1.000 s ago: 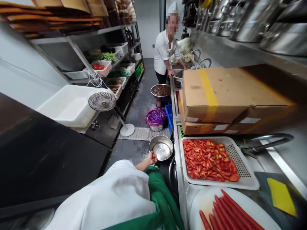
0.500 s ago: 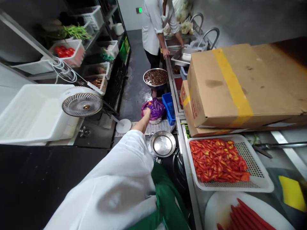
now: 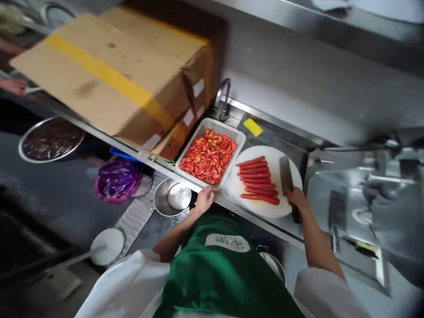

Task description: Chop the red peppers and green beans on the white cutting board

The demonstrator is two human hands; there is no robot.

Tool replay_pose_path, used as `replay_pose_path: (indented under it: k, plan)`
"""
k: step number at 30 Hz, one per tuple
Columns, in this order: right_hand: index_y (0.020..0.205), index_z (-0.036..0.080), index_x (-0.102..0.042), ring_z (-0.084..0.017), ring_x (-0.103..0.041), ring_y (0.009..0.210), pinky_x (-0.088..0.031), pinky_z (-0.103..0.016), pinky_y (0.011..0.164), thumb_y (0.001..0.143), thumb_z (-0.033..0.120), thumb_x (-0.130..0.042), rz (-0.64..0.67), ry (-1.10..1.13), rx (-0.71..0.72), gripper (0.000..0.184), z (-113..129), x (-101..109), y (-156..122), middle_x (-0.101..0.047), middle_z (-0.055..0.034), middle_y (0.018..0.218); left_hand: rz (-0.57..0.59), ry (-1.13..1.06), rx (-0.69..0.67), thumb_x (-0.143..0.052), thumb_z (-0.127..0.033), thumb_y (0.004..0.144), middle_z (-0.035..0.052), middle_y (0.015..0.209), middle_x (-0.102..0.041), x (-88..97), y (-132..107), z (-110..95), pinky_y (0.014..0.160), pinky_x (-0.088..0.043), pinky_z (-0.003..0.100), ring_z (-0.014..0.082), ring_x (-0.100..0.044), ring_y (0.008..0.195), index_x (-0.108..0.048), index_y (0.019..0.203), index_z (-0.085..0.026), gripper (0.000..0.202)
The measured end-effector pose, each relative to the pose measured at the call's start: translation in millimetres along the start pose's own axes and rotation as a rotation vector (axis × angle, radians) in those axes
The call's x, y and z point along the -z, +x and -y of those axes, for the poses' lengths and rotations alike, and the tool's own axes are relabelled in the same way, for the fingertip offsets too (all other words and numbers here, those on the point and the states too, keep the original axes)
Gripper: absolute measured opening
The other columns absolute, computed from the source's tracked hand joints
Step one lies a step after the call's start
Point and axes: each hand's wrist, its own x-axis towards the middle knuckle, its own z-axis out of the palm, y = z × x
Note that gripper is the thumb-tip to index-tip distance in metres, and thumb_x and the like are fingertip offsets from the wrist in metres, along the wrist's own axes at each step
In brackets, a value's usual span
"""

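Observation:
My left hand [image 3: 204, 198] rests on the steel counter edge by the near corner of a white perforated tray [image 3: 237, 135] full of cut red chilli pieces; its fingers curl loosely and nothing shows in them. My right hand [image 3: 297, 201] is closed round the handle of a cleaver [image 3: 286, 175], whose blade lies on the round white cutting board [image 3: 288, 201]. Several whole long red chillies [image 3: 257, 180] lie in a row on that board, between my two hands.
Two stacked cardboard boxes [image 3: 109, 75] fill the counter's left part. On the floor stand a steel pot [image 3: 165, 201], a purple-bagged bin [image 3: 117, 180] and a steel basin of dark food [image 3: 49, 140]. A yellow sponge [image 3: 253, 127] lies behind the board; a second cleaver [image 3: 335, 218] lies right. Another person's hand [image 3: 15, 86] is far left.
My left hand has come back from the purple-bagged bin on the floor to the counter edge. My view has swung right onto the board, bringing my right hand and the cleaver into sight.

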Motion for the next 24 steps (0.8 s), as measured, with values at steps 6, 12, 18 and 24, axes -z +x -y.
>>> replay_pose_path:
  k: [6, 12, 18, 24]
  plan:
    - [0.119, 0.006, -0.06, -0.013, -0.059, 0.05, -0.044, -0.023, 0.051, 0.102, 0.027, -0.042, 0.153, 0.283, -0.014, 0.032, -65, -46, 41, -0.072, -0.0155, 0.092, 0.087, 0.498, -0.392, -0.049, -0.028, 0.093, 0.0132, 0.137, -0.051, -127.8, 69, -76, 0.113, -0.037, 0.045, 0.0274, -0.046, 0.13, -0.059, 0.129, -0.019, 0.039]
    - [0.119, 0.013, -0.056, -0.013, -0.059, 0.051, -0.049, -0.026, 0.06, 0.101, 0.027, -0.04, 0.212, 0.371, 0.064, 0.028, -77, -48, 52, -0.07, -0.012, 0.094, 0.293, 0.932, -0.198, -0.066, -0.07, 0.077, 0.0139, 0.165, -0.016, -166.0, 162, -107, 0.115, -0.02, 0.067, 0.043, -0.011, 0.151, -0.018, 0.159, -0.03, 0.103]
    - [0.127, 0.013, -0.05, -0.023, -0.068, 0.075, -0.051, -0.034, 0.076, 0.102, 0.03, -0.039, 0.262, 0.36, 0.103, 0.032, -88, -50, 62, -0.069, -0.0137, 0.096, 0.489, 1.137, -0.265, -0.06, -0.083, 0.071, 0.0205, 0.166, -0.002, -170.1, 169, -100, 0.111, -0.018, 0.07, 0.0491, -0.008, 0.15, -0.002, 0.161, -0.028, 0.121]
    - [0.136, 0.01, -0.044, -0.031, -0.068, 0.095, -0.047, -0.037, 0.081, 0.102, 0.03, -0.039, 0.205, 0.279, 0.143, 0.039, -98, -44, 57, -0.069, -0.0179, 0.1, 0.4, 1.21, -0.398, -0.061, -0.083, 0.071, 0.0238, 0.164, -0.01, -183.0, 194, -96, 0.111, -0.021, 0.066, 0.0472, -0.021, 0.144, -0.009, 0.162, -0.023, 0.121]
